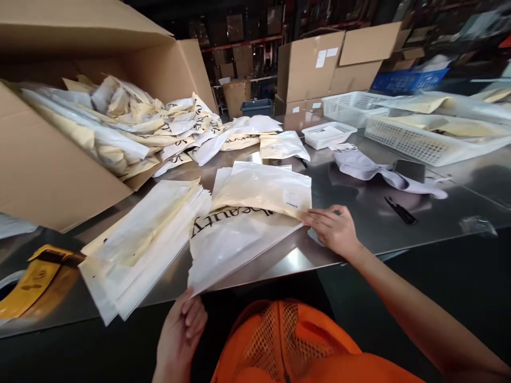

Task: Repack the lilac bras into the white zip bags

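A white plastic bag [231,247] with black lettering that reads "beauty" lies at the table's front edge. My left hand [183,324] is closed, pinching the bag's near left corner between thumb and fingers. On the bag's far part rests a cream packet in clear plastic [259,186] with a small white label. At the packet's right corner my right hand [334,230] is closed, fingers together on its edge; the thumb is partly hidden. A fanned stack of flat white bags [159,234] lies just left of the lettered bag.
A large cardboard box [48,159], tipped open at left, spills many packets [131,122] onto the metal table. Yellow tape [35,282] is at front left. To the right are white baskets [415,143], a small tray [329,134], a lilac cloth [371,170] and a black tool [400,210].
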{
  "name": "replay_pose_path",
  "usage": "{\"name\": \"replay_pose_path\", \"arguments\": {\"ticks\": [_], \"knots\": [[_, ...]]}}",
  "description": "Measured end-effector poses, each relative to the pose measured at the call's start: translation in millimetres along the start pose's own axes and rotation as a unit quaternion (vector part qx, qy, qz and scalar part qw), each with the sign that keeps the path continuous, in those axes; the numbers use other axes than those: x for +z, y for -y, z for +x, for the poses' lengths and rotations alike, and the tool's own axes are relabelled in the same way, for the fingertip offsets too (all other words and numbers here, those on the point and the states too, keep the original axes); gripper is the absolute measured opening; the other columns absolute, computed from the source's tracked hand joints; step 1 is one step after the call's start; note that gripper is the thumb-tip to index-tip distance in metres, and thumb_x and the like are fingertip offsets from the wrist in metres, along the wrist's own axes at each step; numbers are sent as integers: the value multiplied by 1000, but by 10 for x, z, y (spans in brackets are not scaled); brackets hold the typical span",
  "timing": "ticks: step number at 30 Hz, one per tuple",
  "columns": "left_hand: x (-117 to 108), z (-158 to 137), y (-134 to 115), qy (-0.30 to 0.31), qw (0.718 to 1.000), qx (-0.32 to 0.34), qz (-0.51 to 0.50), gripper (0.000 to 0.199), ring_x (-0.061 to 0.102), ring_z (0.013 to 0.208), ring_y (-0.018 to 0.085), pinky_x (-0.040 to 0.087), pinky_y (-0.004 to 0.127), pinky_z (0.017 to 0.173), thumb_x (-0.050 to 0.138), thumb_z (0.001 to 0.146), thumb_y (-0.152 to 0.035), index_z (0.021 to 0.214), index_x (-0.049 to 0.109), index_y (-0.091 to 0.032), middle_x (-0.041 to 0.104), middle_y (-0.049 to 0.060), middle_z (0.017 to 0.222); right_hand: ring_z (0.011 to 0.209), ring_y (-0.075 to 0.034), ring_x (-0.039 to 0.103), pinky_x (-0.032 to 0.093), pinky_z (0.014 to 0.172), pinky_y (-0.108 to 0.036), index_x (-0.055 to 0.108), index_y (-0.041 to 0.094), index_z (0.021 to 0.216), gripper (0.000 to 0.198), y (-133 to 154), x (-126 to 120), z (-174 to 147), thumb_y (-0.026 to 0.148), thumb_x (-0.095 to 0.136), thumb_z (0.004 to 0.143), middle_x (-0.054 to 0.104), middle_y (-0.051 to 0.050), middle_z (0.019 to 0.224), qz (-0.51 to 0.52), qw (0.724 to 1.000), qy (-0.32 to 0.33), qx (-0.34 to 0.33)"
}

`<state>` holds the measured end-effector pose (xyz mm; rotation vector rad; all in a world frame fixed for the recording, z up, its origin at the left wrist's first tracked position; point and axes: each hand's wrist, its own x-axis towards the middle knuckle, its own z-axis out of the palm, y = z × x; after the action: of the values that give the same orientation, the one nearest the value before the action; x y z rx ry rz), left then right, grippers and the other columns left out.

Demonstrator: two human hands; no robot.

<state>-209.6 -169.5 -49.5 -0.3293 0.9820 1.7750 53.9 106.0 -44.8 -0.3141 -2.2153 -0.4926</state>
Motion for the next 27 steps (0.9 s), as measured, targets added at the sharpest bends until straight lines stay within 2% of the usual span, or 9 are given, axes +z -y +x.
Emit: {"name": "replay_pose_path", "arguments": {"ticks": [3, 6, 9, 12, 15, 18, 21, 24, 27], "knots": [[-72, 76, -9, -49, 998, 43, -3, 39, 28, 28, 5, 25, 18, 29, 69, 69, -19, 48, 35, -19, 34, -7, 38, 94, -17, 69, 39, 80, -34, 66, 18, 103, 21, -123, -251, -204, 6, 60, 87, 74, -3, 104, -13, 999, 24, 30], [-127, 142, 142, -53, 986, 132, 88, 36, 54, 42, 17, 44, 27, 36, 72, 60, -50, 55, 55, -19, 58, 2, 49, 93, -16, 67, 41, 84, -34, 66, 19, 100, 17, 135, -460, -305, 10, 61, 87, 73, -4, 101, 102, 991, 66, 61], [-143, 179, 371, -40, 954, 119, 270, 62, 67, 59, 29, 54, 37, 47, 74, 49, -69, 71, 70, -11, 73, 16, 76, 99, -16, 65, 45, 91, -33, 67, 19, 92, 8, 402, -525, -269, 18, 61, 87, 71, -4, 102, 306, 936, 155, 72], [-90, 208, 562, -46, 924, 126, 357, 53, 68, 60, 23, 54, 31, 49, 80, 55, -57, 77, 73, -9, 74, 15, 84, 104, -18, 64, 49, 92, -31, 67, 19, 111, 25, 382, -401, -90, 31, 61, 89, 68, -8, 112, 391, 881, 249, 97], [-15, 196, 627, -32, 923, 193, 331, 41, 65, 55, 20, 51, 28, 47, 78, 60, -51, 69, 71, -12, 73, 11, 73, 87, -15, 65, 51, 77, -27, 63, 18, 121, 35, 171, -226, 178, 38, 53, 95, 68, -9, 108, 404, 862, 276, 134], [56, 109, 600, -35, 902, 237, 360, 32, 64, 56, 19, 53, 28, 53, 72, 68, -45, 62, 70, -14, 71, 9, 66, 92, -16, 64, 51, 77, -27, 58, 18, 128, 47, 147, -183, 406, 46, 58, 90, 65, -10, 114, 377, 885, 251, 109], [158, -2, 563, -27, 859, 285, 425, 29, 63, 60, 19, 53, 28, 61, 66, 75, -40, 61, 71, -16, 71, 8, 66, 107, -23, 59, 46, 90, -35, 56, 19, 131, 62, 423, -211, 514, 49, 71, 78, 63, -11, 118, 299, 935, 192, 4], [281, -71, 546, 4, 828, 307, 468, 28, 63, 60, 19, 51, 28, 61, 61, 77, -37, 58, 69, -18, 69, 6, 63, 85, -16, 61, 42, 81, -31, 64, 21, 114, 27, 645, -182, 584, 24, 62, 88, 69, -3, 93, 213, 970, 107, -49], [348, -107, 540, 5, 804, 320, 501, 30, 65, 64, 21, 51, 29, 65, 58, 77, -35, 52, 64, -20, 68, 5, 61, 75, -11, 61, 42, 73, -25, 65, 20, 102, 12, 562, -132, 719, 21, 58, 92, 69, 1, 84, 244, 968, 49, 22]]}}
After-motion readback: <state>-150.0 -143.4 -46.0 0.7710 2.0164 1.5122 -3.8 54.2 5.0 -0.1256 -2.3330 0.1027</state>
